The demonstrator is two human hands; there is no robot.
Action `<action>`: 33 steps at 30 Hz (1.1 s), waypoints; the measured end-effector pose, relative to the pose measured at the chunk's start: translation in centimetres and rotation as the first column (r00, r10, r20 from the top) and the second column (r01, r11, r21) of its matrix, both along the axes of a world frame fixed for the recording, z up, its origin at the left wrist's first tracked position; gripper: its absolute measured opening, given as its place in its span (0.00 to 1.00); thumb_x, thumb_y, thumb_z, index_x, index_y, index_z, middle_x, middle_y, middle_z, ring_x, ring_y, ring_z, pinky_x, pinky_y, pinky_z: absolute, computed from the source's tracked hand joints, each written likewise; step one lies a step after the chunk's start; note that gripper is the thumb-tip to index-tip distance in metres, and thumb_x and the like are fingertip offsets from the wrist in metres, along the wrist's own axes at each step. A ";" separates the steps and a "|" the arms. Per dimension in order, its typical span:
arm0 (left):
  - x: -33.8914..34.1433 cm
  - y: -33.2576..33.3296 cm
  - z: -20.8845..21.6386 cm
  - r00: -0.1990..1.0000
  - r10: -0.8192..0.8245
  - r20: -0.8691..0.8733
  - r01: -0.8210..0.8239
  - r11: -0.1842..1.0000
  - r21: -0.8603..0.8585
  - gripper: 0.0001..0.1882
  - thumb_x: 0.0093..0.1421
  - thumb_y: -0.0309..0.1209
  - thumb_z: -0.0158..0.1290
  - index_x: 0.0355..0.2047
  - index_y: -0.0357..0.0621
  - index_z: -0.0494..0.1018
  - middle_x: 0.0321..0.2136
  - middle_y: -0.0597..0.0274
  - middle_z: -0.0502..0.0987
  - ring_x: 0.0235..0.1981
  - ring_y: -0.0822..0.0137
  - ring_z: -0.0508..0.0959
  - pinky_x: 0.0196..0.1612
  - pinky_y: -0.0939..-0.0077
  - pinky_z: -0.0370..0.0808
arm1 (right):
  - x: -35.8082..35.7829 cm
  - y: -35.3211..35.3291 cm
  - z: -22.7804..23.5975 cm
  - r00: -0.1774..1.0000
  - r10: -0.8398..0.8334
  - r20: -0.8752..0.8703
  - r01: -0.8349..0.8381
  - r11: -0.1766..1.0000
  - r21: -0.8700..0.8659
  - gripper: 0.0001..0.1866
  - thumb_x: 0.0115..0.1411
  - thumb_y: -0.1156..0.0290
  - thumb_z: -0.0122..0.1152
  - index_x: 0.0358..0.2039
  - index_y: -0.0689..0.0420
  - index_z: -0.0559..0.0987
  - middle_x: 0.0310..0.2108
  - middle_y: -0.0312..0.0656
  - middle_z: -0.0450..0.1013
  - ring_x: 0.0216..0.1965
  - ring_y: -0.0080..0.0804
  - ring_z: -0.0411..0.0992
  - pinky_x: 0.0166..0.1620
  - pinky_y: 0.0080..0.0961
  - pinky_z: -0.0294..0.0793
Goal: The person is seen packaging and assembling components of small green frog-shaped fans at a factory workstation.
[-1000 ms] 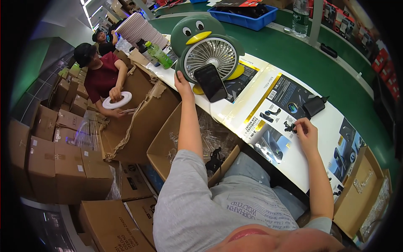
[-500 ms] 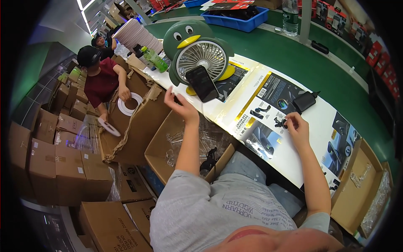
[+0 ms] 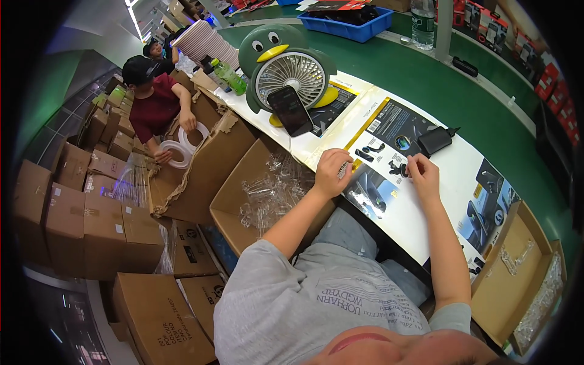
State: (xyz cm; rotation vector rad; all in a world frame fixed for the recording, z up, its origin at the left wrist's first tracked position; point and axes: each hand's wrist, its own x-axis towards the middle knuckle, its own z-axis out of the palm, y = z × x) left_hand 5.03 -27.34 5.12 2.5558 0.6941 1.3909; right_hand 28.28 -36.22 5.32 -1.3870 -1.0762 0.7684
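Observation:
My left hand (image 3: 332,174) is over the near edge of the white printed cardboard sheet (image 3: 389,131). Its fingers are curved, with the thumb apart from them and nothing visible between. Further right, my right hand (image 3: 424,177) is closed in a pinch above the sheet's printed pictures. A small dark piece seems to be at its fingertips, too small to make out against the print. A black box-shaped device (image 3: 435,141) lies on the sheet just beyond that hand. Left of my left hand, a carton (image 3: 234,198) holds many clear plastic pieces (image 3: 277,188).
A green penguin-shaped fan (image 3: 292,79) stands at the back, a phone (image 3: 290,111) leaning on it. Bottles (image 3: 229,76) are left of it. A shallow carton (image 3: 496,286) lies at right, a blue tray (image 3: 347,23) far back. At left, a co-worker (image 3: 155,100) handles white rings (image 3: 175,154).
My left hand has moved right, from above the carton's far edge to the sheet near my right hand. My right hand has shifted slightly. The co-worker's two rings have come closer together.

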 end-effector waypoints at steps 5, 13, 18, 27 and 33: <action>0.2 -0.1 0.2 0.998 0.022 0.051 -0.021 1.000 -0.011 0.10 0.44 0.22 0.52 0.30 0.39 0.69 0.30 0.54 0.72 0.36 0.53 0.71 0.42 0.65 0.67 | 0.3 0.0 0.3 0.983 -0.076 0.167 0.073 0.997 0.028 0.15 0.52 0.72 0.57 0.15 0.59 0.62 0.11 0.32 0.56 0.16 0.18 0.53 0.21 0.19 0.52; 0.4 -1.0 0.5 0.998 0.032 -0.055 -0.033 0.999 -0.026 0.12 0.44 0.22 0.52 0.31 0.40 0.69 0.30 0.56 0.72 0.37 0.54 0.71 0.42 0.66 0.67 | 0.4 -0.3 -0.3 0.979 -0.110 0.171 0.096 0.991 0.088 0.13 0.48 0.78 0.55 0.16 0.60 0.60 0.12 0.36 0.52 0.17 0.21 0.51 0.21 0.20 0.53; 0.4 -0.9 0.6 0.997 0.012 -0.077 -0.016 0.998 -0.057 0.14 0.44 0.22 0.53 0.34 0.40 0.69 0.32 0.55 0.72 0.38 0.54 0.71 0.44 0.66 0.67 | 0.6 -0.3 -0.6 0.973 -0.120 0.195 0.105 0.991 0.084 0.12 0.48 0.80 0.53 0.16 0.61 0.59 0.12 0.38 0.51 0.17 0.21 0.49 0.21 0.21 0.52; -0.2 0.1 -0.4 1.000 -0.017 -0.005 0.016 1.000 -0.022 0.19 0.46 0.26 0.54 0.41 0.39 0.68 0.38 0.52 0.70 0.42 0.53 0.70 0.47 0.62 0.65 | -0.4 -0.4 0.1 0.912 -0.171 0.373 0.139 0.984 0.112 0.14 0.45 0.83 0.53 0.14 0.59 0.58 0.11 0.40 0.51 0.15 0.26 0.52 0.20 0.24 0.52; -0.6 0.2 0.4 0.998 -0.005 -0.062 0.000 0.996 -0.084 0.18 0.46 0.28 0.54 0.39 0.41 0.68 0.39 0.55 0.69 0.48 0.55 0.67 0.49 0.61 0.63 | -3.0 -0.5 2.6 0.526 -0.272 0.806 -0.188 0.887 0.422 0.15 0.44 0.85 0.55 0.11 0.57 0.61 0.11 0.43 0.55 0.13 0.40 0.58 0.18 0.31 0.54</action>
